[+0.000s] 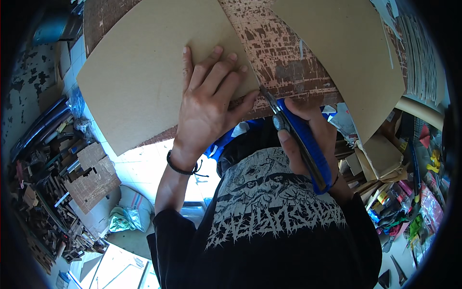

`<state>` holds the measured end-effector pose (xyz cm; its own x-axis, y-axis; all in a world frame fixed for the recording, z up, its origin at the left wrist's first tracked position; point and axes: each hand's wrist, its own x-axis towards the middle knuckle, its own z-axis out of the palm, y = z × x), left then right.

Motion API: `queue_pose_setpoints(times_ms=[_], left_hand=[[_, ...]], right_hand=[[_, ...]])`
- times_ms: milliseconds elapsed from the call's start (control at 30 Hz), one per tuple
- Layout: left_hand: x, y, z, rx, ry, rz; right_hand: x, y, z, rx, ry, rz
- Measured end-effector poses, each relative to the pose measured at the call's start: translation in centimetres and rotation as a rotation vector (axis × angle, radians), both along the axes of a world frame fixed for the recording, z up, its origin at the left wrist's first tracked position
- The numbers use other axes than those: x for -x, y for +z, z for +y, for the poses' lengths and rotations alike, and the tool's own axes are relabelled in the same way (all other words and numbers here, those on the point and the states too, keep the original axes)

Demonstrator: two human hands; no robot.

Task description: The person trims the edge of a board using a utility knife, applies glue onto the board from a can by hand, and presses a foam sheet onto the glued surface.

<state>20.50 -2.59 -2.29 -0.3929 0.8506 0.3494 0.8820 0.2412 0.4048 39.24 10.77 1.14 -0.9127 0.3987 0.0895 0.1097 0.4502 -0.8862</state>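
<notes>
Head view: blue cutter lies inside right grip.

We have a bare lane of scarred counter between the left brown sheet and the right brown sheet, its near end partly blocked by our right hand with the blue knife, while our left hand obstructs the left sheet's right side.

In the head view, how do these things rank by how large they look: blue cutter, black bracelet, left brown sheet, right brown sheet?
1. Left brown sheet, under the left hand
2. Right brown sheet
3. Blue cutter
4. Black bracelet
</notes>
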Motion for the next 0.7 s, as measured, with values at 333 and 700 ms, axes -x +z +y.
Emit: queue_pose_setpoints(times_ms=[333, 700], left_hand=[[0.2, 0.2, -0.1, -0.003, 0.0, 0.027], [-0.5, 1.7, -0.2, 0.025, -0.072, 0.255]], right_hand=[[-0.2, 0.0, 0.2, -0.022, 0.029, 0.016], [-0.7, 0.3, 6.6, -0.378, -0.505, 0.119]])
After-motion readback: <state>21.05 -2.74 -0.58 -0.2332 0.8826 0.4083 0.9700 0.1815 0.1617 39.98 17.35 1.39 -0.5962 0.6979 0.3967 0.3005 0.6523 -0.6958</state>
